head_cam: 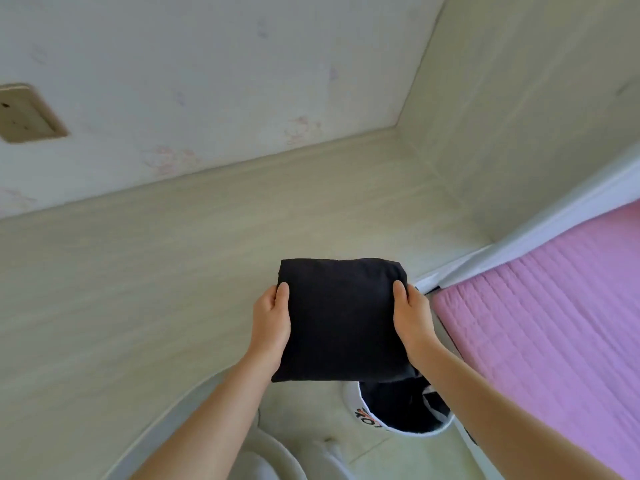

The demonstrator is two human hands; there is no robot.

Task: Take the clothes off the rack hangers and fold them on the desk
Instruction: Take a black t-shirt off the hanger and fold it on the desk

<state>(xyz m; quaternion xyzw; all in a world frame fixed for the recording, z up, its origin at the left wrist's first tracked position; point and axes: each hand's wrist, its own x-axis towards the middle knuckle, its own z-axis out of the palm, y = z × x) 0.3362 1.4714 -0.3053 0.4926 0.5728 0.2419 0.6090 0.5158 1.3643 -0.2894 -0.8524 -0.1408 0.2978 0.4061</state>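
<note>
A black garment, folded into a neat square, is held between both hands at the near right end of the pale wooden desk. My left hand grips its left edge with the thumb on top. My right hand grips its right edge the same way. The fingers of both hands are hidden under the cloth. Whether the bundle rests on the desk or hangs just above its edge I cannot tell. No rack or hangers are in view.
A white round basket with dark cloth inside stands on the floor below the garment. A pink quilted bed lies to the right. Walls close the desk at the back and right. A wall socket plate is far left.
</note>
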